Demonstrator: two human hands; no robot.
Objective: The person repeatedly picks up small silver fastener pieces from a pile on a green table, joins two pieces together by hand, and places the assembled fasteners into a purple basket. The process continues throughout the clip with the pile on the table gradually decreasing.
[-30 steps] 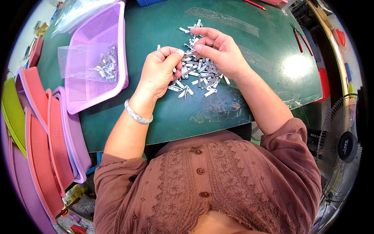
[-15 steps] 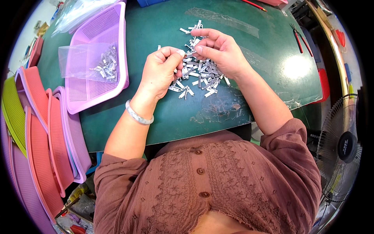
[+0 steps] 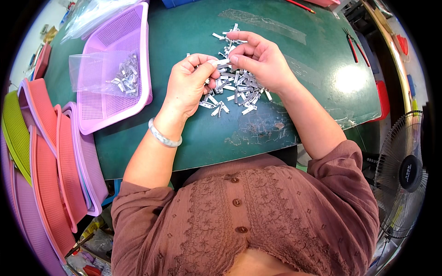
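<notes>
Between my hands is a small silvery metal clip-like piece point(image 3: 222, 61), held above the pile. My left hand point(image 3: 191, 83) is closed, with thumb and forefinger pinching the piece's left end. My right hand point(image 3: 262, 60) has its thumb and a finger pinched at the right end of the same piece, with the forefinger raised and bent. Below and beyond both hands, a loose heap of similar silvery metal pieces point(image 3: 244, 87) lies on the green table point(image 3: 193, 142). My fingers cover part of the heap.
A lilac mesh basket point(image 3: 145, 60) at the left holds a clear plastic bag point(image 3: 87, 73) of metal pieces. Stacked pink baskets point(image 3: 50, 202) stand left of the table. Red-handled pliers point(image 3: 353, 49) lie at the far right. A fan point(image 3: 400, 175) stands at the right.
The metal piece shows more plainly between my fingertips. My right hand has shifted very slightly up and its forefinger has moved a little. The heap looks the same.
</notes>
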